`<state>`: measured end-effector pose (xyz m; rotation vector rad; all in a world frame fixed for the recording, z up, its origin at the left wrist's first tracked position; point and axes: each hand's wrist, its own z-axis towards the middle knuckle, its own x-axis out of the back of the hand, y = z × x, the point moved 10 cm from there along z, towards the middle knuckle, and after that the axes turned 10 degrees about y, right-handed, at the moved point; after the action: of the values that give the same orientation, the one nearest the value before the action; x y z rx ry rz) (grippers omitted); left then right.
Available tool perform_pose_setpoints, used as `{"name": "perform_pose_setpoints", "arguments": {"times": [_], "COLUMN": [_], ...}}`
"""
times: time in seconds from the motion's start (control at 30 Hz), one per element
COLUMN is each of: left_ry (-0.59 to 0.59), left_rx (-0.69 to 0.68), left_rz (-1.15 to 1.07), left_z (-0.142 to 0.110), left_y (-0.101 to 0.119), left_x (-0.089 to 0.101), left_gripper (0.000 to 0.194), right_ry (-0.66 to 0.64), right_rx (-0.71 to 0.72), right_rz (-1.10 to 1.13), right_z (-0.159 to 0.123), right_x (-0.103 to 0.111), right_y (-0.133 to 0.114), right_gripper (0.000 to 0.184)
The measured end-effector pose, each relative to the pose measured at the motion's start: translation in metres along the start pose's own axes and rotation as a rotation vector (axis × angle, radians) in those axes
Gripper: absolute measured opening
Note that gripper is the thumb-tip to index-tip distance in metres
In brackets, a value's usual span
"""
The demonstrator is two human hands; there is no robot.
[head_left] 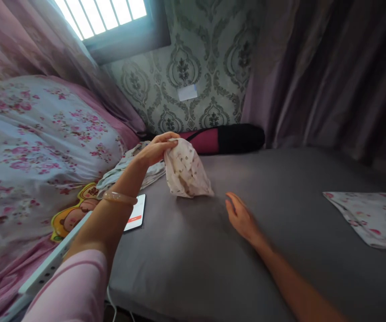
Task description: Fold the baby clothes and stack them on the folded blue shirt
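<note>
My left hand [159, 148] pinches the top edge of a small white cloth item [186, 167] with a scattered print, perhaps a garment. It hangs crumpled over the grey sheet, and its exact kind cannot be made out. To the right of it, my right hand [241, 218] is above the sheet with thumb and fingers apart and nothing in it. A gap separates that hand from the cloth. Behind my left wrist lies a heap of pale clothes [119, 172]. A phone [140, 212] with a lit screen rests beside my left forearm.
A folded white cloth with a pink print [374, 217] lies at the right. Along the patterned wall is a black and magenta long bag [236, 138]. Flowered bedding [45, 134], a yellow cartoon item [75, 214] and a white rail [50, 264] stand at the left.
</note>
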<state>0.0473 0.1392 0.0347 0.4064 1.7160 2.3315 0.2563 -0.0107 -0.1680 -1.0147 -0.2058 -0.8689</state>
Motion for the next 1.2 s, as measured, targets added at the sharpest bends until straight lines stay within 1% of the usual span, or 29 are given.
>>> {"name": "perform_pose_setpoints", "arguments": {"times": [0.07, 0.1, 0.13, 0.17, 0.2, 0.27, 0.33, 0.4, 0.47, 0.53, 0.63, 0.67, 0.77, 0.83, 0.93, 1.0, 1.1, 1.2], "left_ry": [-0.121, -0.166, -0.206, -0.245, -0.287, -0.38, -0.457, -0.493, -0.502, -0.511, -0.542, -0.557, -0.607, -0.625, -0.582, -0.52, -0.418, -0.338], "left_rx": [-0.007, -0.018, -0.029, -0.039, -0.048, -0.069, -0.103, -0.144, -0.177, -0.186, -0.144, -0.129, -0.12, -0.134, -0.156, -0.157, -0.136, -0.113], "left_rz": [0.05, 0.083, 0.118, 0.15, 0.18, 0.223, 0.249, 0.264, 0.268, 0.26, 0.217, 0.199, 0.166, 0.172, 0.19, 0.19, 0.164, 0.117], "left_z": [-0.009, -0.014, -0.019, -0.023, -0.028, -0.036, -0.043, -0.047, -0.049, -0.052, -0.058, -0.06, -0.069, -0.073, -0.072, -0.068, -0.064, -0.062], "left_y": [0.013, 0.019, 0.025, 0.029, 0.032, 0.033, 0.028, 0.02, 0.01, 0.0, -0.011, -0.013, -0.01, -0.007, -0.007, -0.013, -0.029, -0.047], "left_x": [-0.029, -0.042, -0.053, -0.064, -0.074, -0.092, -0.105, -0.113, -0.118, -0.123, -0.131, -0.134, -0.143, -0.147, -0.145, -0.139, -0.13, -0.131], "left_gripper": [0.021, 0.02, 0.02, 0.019, 0.019, 0.019, 0.02, 0.021, 0.021, 0.022, 0.024, 0.025, 0.028, 0.028, 0.029, 0.029, 0.029, 0.029], "right_ry": [0.098, 0.128, 0.131, 0.101, 0.04, -0.125, -0.265, -0.351, -0.398, -0.37, -0.239, -0.22, -0.25, -0.268, -0.267, -0.241, -0.133, 0.022], "right_rx": [-0.028, -0.048, -0.078, -0.122, -0.178, -0.308, -0.401, -0.415, -0.373, -0.317, -0.277, -0.274, -0.261, -0.258, -0.299, -0.345, -0.388, -0.363], "right_rz": [0.098, 0.145, 0.204, 0.283, 0.387, 0.626, 0.807, 0.874, 0.863, 0.803, 0.684, 0.672, 0.725, 0.769, 0.816, 0.821, 0.775, 0.72], "right_z": [0.007, 0.01, 0.011, 0.012, 0.011, 0.005, -0.002, -0.006, -0.009, -0.008, -0.005, -0.005, -0.008, -0.009, -0.007, -0.002, 0.012, 0.026], "right_x": [0.017, 0.024, 0.027, 0.026, 0.021, 0.006, -0.007, -0.013, -0.016, -0.016, -0.015, -0.016, -0.025, -0.024, -0.013, 0.001, 0.035, 0.081], "right_y": [0.001, 0.002, 0.003, 0.005, 0.006, 0.005, -0.003, -0.013, -0.023, -0.025, -0.017, -0.015, -0.019, -0.025, -0.031, -0.029, -0.018, -0.005], "right_gripper": [0.05, 0.051, 0.052, 0.052, 0.053, 0.055, 0.059, 0.06, 0.057, 0.052, 0.048, 0.047, 0.041, 0.036, 0.028, 0.022, 0.017, 0.019]}}
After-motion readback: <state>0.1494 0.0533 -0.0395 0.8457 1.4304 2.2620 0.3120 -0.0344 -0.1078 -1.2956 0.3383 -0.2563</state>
